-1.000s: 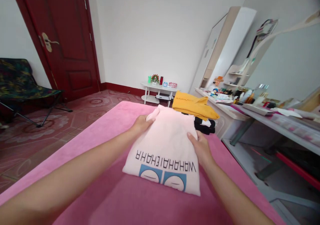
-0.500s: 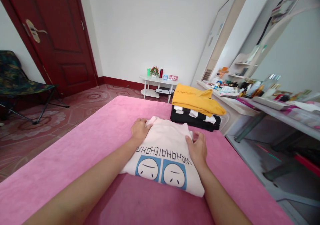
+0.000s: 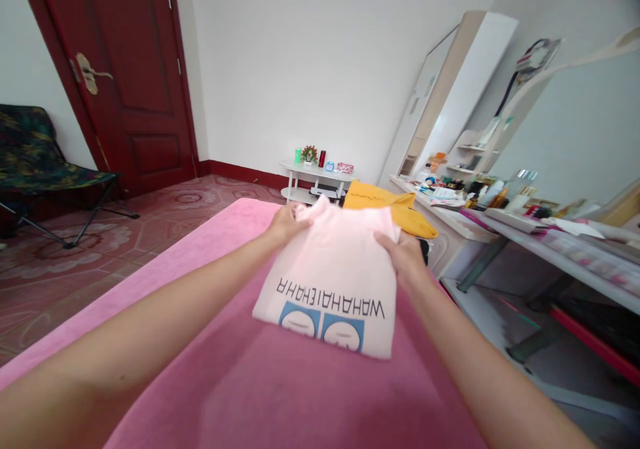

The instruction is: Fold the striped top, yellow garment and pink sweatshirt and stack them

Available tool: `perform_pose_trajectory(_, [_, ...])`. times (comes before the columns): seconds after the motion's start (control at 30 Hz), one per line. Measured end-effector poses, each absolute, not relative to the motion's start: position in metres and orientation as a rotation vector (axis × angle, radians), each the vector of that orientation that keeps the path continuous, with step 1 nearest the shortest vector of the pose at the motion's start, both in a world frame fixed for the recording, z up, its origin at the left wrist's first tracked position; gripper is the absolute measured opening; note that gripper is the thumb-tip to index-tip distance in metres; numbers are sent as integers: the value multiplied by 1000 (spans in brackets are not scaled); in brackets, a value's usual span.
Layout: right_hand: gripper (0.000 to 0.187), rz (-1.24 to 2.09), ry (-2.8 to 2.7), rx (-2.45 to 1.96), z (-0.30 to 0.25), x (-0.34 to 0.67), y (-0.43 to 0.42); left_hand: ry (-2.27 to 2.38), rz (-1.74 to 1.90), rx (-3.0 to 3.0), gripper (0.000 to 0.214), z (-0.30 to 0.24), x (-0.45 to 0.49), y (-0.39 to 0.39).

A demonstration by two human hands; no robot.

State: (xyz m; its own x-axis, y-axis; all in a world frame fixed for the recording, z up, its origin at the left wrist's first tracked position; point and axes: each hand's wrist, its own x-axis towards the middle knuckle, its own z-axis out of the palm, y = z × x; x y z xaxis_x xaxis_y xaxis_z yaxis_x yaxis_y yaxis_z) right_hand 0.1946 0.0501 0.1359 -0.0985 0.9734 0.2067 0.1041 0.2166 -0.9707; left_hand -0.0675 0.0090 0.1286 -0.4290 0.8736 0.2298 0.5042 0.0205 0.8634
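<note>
A folded pale pink T-shirt (image 3: 340, 256) hangs from both hands, raised over the pink bed cover (image 3: 280, 389). Black lettering and blue squares with cartoon faces on it appear upside down to me. My left hand (image 3: 291, 222) grips its far left corner, thumb on top. My right hand (image 3: 404, 249) pinches the far right corner, fingers hidden underneath. Just beyond the shirt lies a folded yellow garment (image 3: 385, 202) on a pile; the dark clothes below it are mostly covered by the shirt and my right hand.
At the right stands a dressing table (image 3: 465, 226) crowded with bottles, beside a large mirror. A small white table (image 3: 320, 171) with several small items is by the far wall. A camouflage folding chair (image 3: 45, 162) stands left, near a dark red door (image 3: 115, 69).
Both hands have lifted the T-shirt off the bed and moved it away from me, towards the clothes pile. It now hides part of that pile. The camera view has shifted slightly.
</note>
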Motion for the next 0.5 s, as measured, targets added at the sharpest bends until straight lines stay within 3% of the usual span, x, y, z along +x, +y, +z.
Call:
perform_pose_trajectory(0.1, [43, 761, -1524, -723, 186, 206, 31, 1440, 1883, 1631, 76, 183, -75, -13])
perform_pose_trajectory(0.23, [43, 416, -1682, -674, 195, 229, 7, 1340, 1971, 1891, 84, 200, -77, -53])
perform_pose_trajectory(0.33, [30, 401, -1850, -752, 139, 250, -13, 1489, 1795, 2099, 59, 149, -72, -92])
perform_pose_trajectory(0.4, [25, 497, -2048, -771, 87, 266, -29, 1505, 1488, 2251, 35, 99, -69, -120])
perform_pose_trajectory(0.5, [43, 591, -2296, -828, 27, 289, -54, 1439, 1018, 2353, 41, 43, -69, -158])
